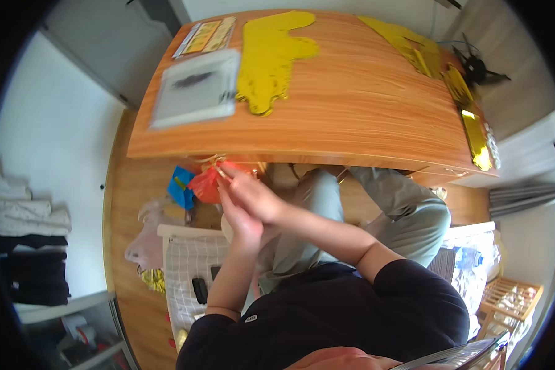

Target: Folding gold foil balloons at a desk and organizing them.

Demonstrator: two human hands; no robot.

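Just below the desk's front edge, my right hand (pixel 256 198) and my left hand (pixel 243 226) are close together, palms facing and overlapping. Their fingers look stretched out toward a red plastic bag (pixel 205 187) by the desk front. I make out nothing held in either hand, though the space between the palms is hidden and the fingers are slightly blurred. A blue packet or bag (pixel 180 187) is beside the red bag. Yellow shiny sheets with a wavy outline (pixel 265 58) lie on the desk, next to a translucent flat case (pixel 197 89).
The wooden desk (pixel 364 98) also bears more yellow sheets (pixel 407 46), a shiny gold box (pixel 476 140) and a black stand (pixel 475 66) at right. A pale plastic bag (pixel 149 234) lies on the floor. A black object (pixel 199 290) rests on checked fabric (pixel 188 259) at left.
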